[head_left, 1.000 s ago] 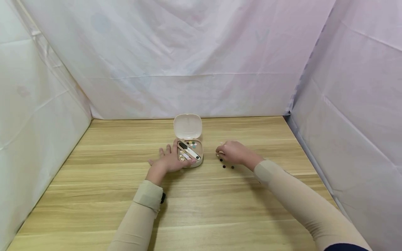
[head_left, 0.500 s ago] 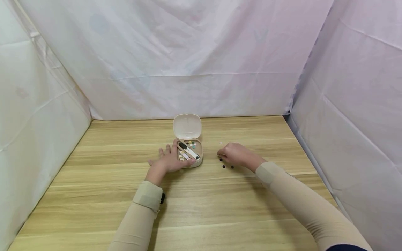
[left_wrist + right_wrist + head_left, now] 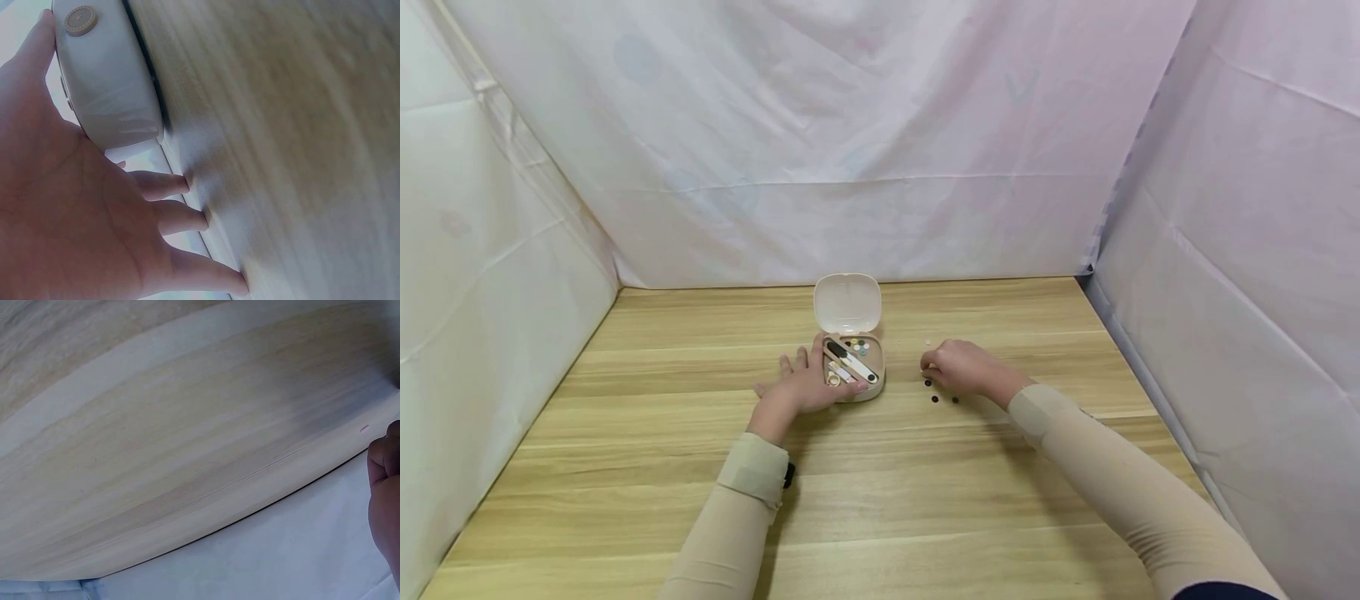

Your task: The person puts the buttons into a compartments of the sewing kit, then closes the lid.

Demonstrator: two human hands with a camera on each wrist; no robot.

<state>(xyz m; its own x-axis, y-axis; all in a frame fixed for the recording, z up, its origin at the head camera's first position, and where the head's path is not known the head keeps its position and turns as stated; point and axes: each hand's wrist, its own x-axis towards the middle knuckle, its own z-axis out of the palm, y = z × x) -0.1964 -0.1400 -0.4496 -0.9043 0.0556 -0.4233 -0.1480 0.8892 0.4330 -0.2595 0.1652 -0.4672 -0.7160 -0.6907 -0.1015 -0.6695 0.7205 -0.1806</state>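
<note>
A small sewing box (image 3: 877,385) stands with its lid up in the middle of the table. Inside lie thread snips (image 3: 859,367), several small buttons (image 3: 857,343) and a little ring-shaped item (image 3: 833,379). My left hand (image 3: 801,385) rests against the box, straight thumb along the front and forefinger up the left side, other fingertips spread on the table. To the right, my right hand (image 3: 961,367) is low at the tabletop, thumb and forefinger pinched at a small pale button, mostly hidden by the fingers. Dark buttons (image 3: 935,399) lie just in front of it.
A pale button (image 3: 927,342) lies on the table behind the right hand. The raised lid (image 3: 847,302) stands at the back of the box. White cloth (image 3: 850,225) hangs along the table's back edge and both sides.
The right fingertips have closed over the pale button and shifted very slightly right, hiding most of it. The left hand and box have stayed in place.
</note>
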